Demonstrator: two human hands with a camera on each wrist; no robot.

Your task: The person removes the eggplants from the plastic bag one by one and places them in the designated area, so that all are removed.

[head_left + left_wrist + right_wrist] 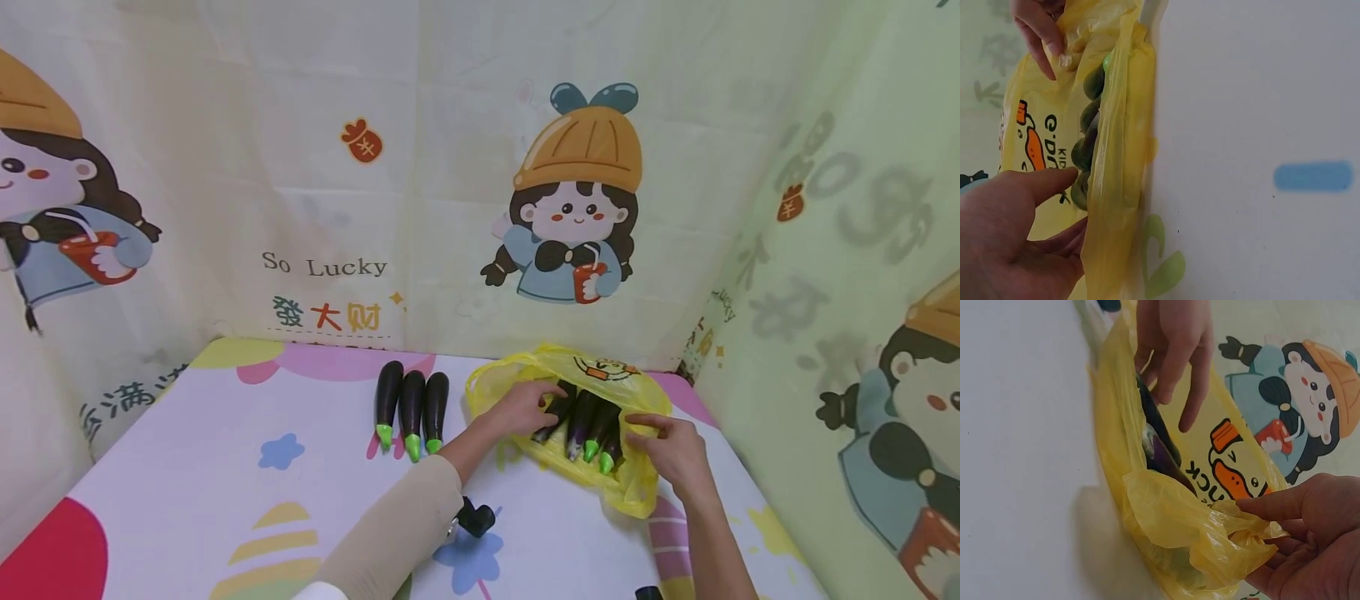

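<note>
A yellow plastic bag (pixel 555 475) lies on the table with its mouth spread toward me. Inside it several dark eggplants (pixel 597 421) lie side by side, some showing bright green stem ends. My left hand (pixel 525 408) reaches into the bag's mouth from the left, fingers spread beside the leftmost eggplant. In the left wrist view its thumb is close to an eggplant (pixel 1080 190); whether they touch I cannot tell. At the right side of the mouth, my right hand (pixel 1316 537) pinches the crumpled bag edge between thumb and fingers.
Three more eggplants (pixel 412 414) lie in a row left of the bag. A small black object (pixel 476 518) shows beside the left forearm, and another (pixel 648 592) at the bottom edge. Printed cloth walls (pixel 435 208) stand behind and beside the table.
</note>
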